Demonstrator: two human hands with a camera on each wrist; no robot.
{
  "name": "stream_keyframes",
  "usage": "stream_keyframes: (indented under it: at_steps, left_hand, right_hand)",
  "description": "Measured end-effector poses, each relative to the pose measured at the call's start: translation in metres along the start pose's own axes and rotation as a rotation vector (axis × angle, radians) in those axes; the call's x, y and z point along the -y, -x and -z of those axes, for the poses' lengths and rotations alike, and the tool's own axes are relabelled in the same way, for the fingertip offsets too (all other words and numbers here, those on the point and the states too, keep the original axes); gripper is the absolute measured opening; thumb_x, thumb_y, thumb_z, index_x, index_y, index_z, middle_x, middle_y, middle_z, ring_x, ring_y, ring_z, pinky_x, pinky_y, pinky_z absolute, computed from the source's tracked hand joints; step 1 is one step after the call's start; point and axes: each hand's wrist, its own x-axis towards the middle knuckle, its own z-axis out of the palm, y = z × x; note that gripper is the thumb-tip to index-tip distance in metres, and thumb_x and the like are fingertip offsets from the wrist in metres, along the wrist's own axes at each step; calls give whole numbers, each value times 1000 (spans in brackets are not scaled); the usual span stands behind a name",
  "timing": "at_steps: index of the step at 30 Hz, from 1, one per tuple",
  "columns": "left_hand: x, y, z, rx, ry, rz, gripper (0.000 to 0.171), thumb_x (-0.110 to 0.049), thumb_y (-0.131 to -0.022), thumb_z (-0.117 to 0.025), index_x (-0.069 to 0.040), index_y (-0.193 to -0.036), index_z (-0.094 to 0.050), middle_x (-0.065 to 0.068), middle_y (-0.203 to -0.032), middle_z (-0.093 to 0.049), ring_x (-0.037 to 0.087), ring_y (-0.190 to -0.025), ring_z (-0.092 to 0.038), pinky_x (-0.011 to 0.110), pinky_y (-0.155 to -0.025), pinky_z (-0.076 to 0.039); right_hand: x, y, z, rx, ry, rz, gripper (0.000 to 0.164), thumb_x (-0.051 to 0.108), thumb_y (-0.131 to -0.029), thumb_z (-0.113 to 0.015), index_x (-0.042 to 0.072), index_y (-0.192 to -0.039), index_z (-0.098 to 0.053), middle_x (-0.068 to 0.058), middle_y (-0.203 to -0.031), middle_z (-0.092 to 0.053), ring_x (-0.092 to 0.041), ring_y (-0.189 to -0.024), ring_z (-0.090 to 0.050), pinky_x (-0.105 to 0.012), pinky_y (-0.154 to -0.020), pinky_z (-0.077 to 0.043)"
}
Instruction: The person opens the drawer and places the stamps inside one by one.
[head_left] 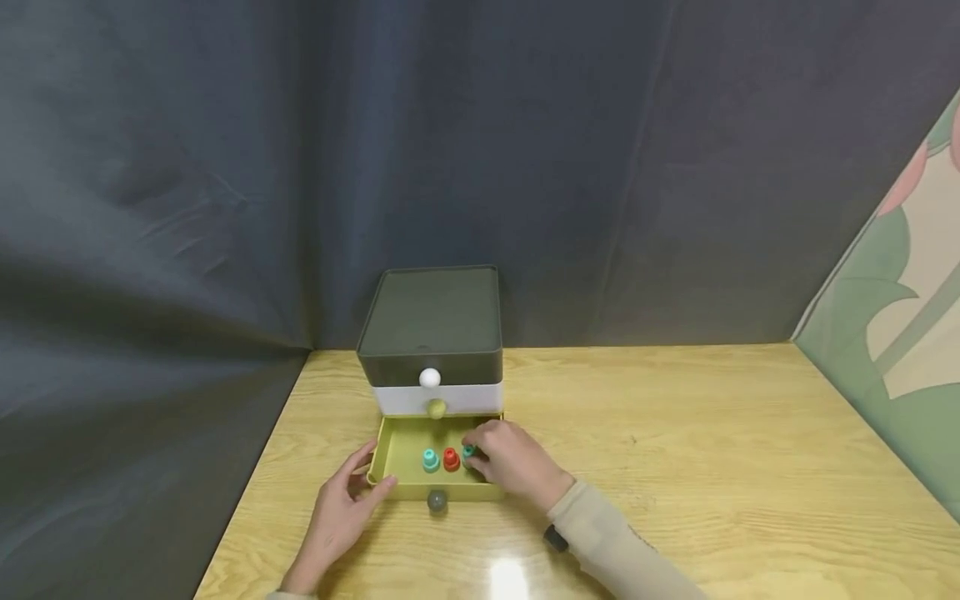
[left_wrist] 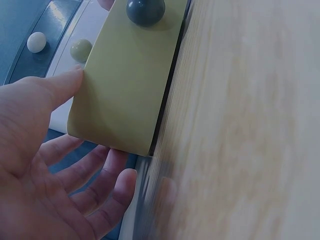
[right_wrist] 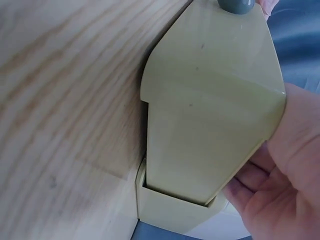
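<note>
The small chest's bottom drawer, a yellow-green one (head_left: 405, 492), is pulled out. My left hand (head_left: 339, 515) holds its left front corner, the thumb (left_wrist: 67, 86) on the front's upper edge and fingers along the side. Inside the drawer stand a teal stepped peg-like piece (head_left: 431, 461) and a red one (head_left: 451, 460). To their right, my right hand (head_left: 517, 461) reaches in and pinches another teal piece (head_left: 468, 452), partly hidden by the fingers. In the right wrist view the drawer wall hides the right fingertips and the piece.
Above the open drawer, the chest has a white drawer (head_left: 401, 400) and a dark top section (head_left: 431, 312), both closed. A grey knob (head_left: 437, 501) sticks out in front. Dark curtain (head_left: 480, 167) hangs behind the wooden table (head_left: 675, 467); a flower-patterned panel (head_left: 900, 333) stands right.
</note>
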Motion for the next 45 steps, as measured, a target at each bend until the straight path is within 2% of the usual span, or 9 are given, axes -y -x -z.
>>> stream_keyframes:
  at_steps: [4, 7, 14, 20, 25, 28, 33, 41, 45]
  left_hand:
    - [0, -2, -1, 7, 12, -2, 71, -32, -95, -83, -11, -156, -54, 21, -139, -69, 33, -116, -73, 25, -92, -57]
    - [0, -2, -2, 11, 17, 7, 71, -32, -95, -83, -12, -156, -54, 22, -140, -68, 32, -115, -73, 24, -90, -56]
    - [1, -2, -1, 9, -2, 18, 72, -34, -95, -82, -12, -156, -53, 21, -140, -68, 33, -117, -72, 28, -92, -57]
    - [2, -2, 0, -1, -19, 7, 71, -33, -95, -82, -10, -156, -54, 19, -140, -69, 34, -118, -72, 31, -94, -57]
    - [3, -5, 0, 4, -11, 4, 71, -32, -95, -82, -9, -156, -53, 20, -140, -69, 33, -118, -72, 29, -93, -57]
    - [3, -6, 0, 7, 2, 9, 71, -31, -95, -83, -10, -156, -53, 20, -140, -69, 34, -117, -72, 25, -91, -57]
    - [4, -9, 0, 8, 12, 3, 71, -29, -95, -82, -9, -156, -53, 22, -139, -68, 35, -115, -73, 22, -86, -57]
    - [3, -9, 3, 3, -5, 12, 71, -30, -95, -82, -10, -156, -53, 22, -139, -69, 35, -115, -73, 25, -87, -56]
    - [2, -9, 4, 14, -12, 15, 72, -32, -96, -82, -9, -157, -52, 22, -140, -68, 33, -114, -73, 25, -85, -56]
  right_hand:
    - [-3, 2, 0, -13, -53, -20, 21, 19, -93, -84, 7, -110, -81, -3, -104, -81, -15, -93, -75, -28, -83, -62]
    - [-5, 4, 0, -42, -108, -11, 23, 19, -94, -84, 6, -113, -81, -5, -108, -82, -18, -98, -77, -31, -88, -62]
    - [-7, 13, -1, -208, -256, -5, 25, 16, -91, -85, 4, -112, -80, -7, -110, -82, -22, -102, -78, -35, -93, -62]
    - [-7, 22, -1, -330, -439, -113, 24, 11, -89, -86, 5, -111, -80, -11, -108, -82, -27, -99, -79, -40, -91, -63]
    - [-7, 27, 2, -386, -579, -229, 20, 10, -91, -85, 9, -110, -80, -13, -108, -82, -32, -99, -79, -45, -92, -63]
    - [-8, 32, 6, -400, -597, -281, 18, 12, -91, -85, 12, -109, -81, -12, -108, -82, -30, -99, -78, -48, -93, -62]
    - [-12, 44, 12, -420, -601, -365, 19, 13, -89, -86, 11, -108, -81, -5, -106, -83, -24, -97, -78, -47, -91, -62]
    - [-21, 63, 14, -445, -534, -403, 19, 13, -89, -87, 14, -107, -82, 0, -107, -82, -18, -96, -78, -44, -91, -63]
    - [-26, 71, 17, -459, -548, -423, 18, 12, -89, -86, 13, -107, -82, -2, -107, -82, -18, -95, -78, -46, -91, -63]
